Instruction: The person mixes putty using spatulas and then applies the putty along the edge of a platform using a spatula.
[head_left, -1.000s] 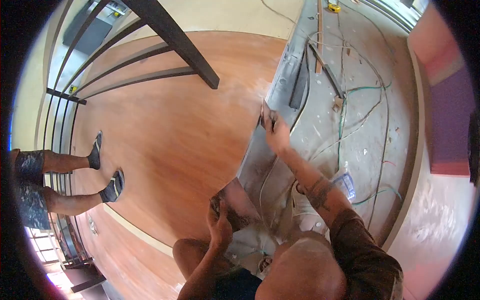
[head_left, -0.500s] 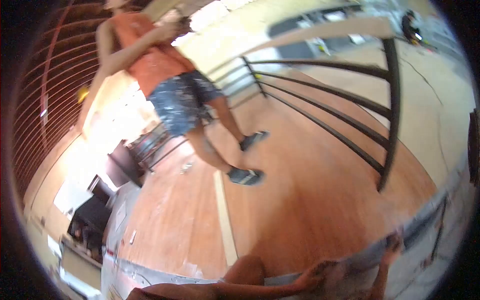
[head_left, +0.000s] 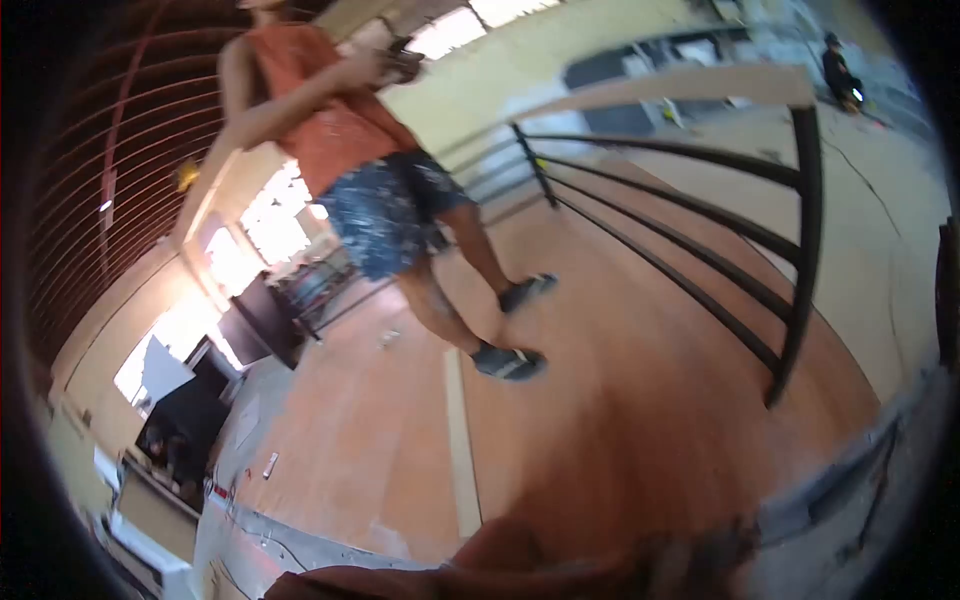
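Note:
Along the bottom edge a forearm runs rightward over a bent knee (head_left: 500, 545) to my left hand (head_left: 665, 570), which is dark and smeared. Just beside it, a blurred shape appears to be my right hand (head_left: 735, 545). The fingers of both hands are too dark and blurred to read, and I cannot make out anything held. Both are low over the near edge of the reddish-brown wooden floor panel (head_left: 620, 400). A pale narrow strip (head_left: 460, 440) lies on that panel, left of my hands.
A person in an orange sleeveless top (head_left: 330, 130) stands on the panel, a dark object at their hands. A black metal railing (head_left: 800, 250) with a wooden top rail borders the right side. Other people crouch at far left (head_left: 170, 450) and far right (head_left: 840, 75). A cable (head_left: 865, 180) crosses the floor.
The view has shifted, so the standing person and railing appear slightly lower and further right. My right hand, raised apart at the lower right before, is now down close to my left hand.

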